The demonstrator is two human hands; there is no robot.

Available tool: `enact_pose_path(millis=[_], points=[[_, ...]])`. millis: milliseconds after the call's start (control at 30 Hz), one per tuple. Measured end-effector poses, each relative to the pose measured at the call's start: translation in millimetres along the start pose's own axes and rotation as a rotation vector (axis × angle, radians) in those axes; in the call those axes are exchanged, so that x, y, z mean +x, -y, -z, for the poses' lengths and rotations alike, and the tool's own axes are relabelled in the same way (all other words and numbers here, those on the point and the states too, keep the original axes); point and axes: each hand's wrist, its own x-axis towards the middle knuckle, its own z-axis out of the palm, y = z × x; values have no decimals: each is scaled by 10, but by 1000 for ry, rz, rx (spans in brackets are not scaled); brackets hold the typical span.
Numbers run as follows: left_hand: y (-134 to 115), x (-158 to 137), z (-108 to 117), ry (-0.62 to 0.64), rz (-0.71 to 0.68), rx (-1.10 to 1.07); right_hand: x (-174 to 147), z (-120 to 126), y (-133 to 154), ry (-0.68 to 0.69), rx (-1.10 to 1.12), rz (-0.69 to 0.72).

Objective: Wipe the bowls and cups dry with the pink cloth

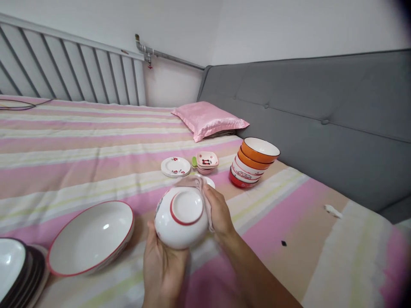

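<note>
A white bowl with a red foot ring is tipped so its underside faces me. My left hand cups it from below, with the thumb up along its left side. At the bowl's right side, my right hand grips a dusty-pink cloth, pressing it against the wall and over the far rim. Just beyond the bowl lie small white plates with red flowers, a pink square dish with a green handle or spoon beside it, and a partly hidden white dish.
A large red-rimmed bowl lies left of my hands, near stacked dark-edged dishes. To the right stands a leaning stack of orange, white and red bowls. A pink pillow, grey headboard and striped bedspread surround them.
</note>
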Motion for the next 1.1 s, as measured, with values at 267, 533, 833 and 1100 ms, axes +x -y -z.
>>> enact_pose_path(millis=[267, 533, 833, 1100], points=[[-39, 63, 189, 644, 237, -322, -202, -78, -72, -92, -180, 158], [11, -12, 102, 674, 172, -364, -316, -106, 49, -106, -517, 429], [9, -126, -15, 698, 177, -278, -409, -134, 102, -112, -836, 753], [73, -157, -35, 817, 204, -183, -423, -175, 183, -129, -891, 819]])
